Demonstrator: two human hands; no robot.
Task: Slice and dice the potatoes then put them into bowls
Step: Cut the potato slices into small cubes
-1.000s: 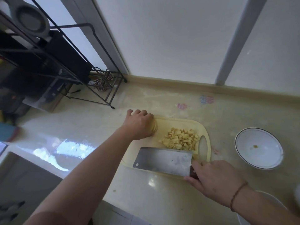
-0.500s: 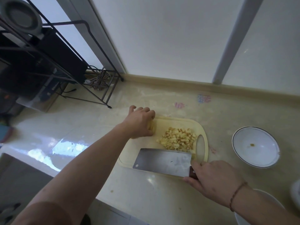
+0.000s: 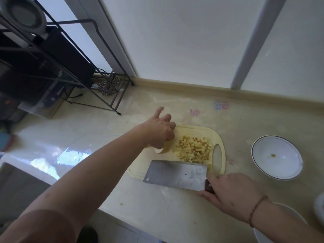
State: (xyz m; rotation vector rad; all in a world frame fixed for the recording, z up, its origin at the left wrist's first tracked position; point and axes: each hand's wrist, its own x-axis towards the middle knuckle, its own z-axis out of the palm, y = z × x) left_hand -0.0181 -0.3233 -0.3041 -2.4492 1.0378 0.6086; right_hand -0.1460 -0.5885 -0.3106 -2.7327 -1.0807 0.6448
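While the left hand (image 3: 158,131) presses curled fingers onto a pale potato piece (image 3: 159,150) on the cutting board (image 3: 191,131), diced potato (image 3: 193,151) lies just right of it, above the cleaver (image 3: 175,174) gripped by the right hand (image 3: 231,195), near a white bowl (image 3: 277,156).

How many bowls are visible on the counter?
2, perhaps 3. One white bowl stands right of the cutting board; another bowl is partly hidden under the right forearm; a white edge at the frame's right is unclear.
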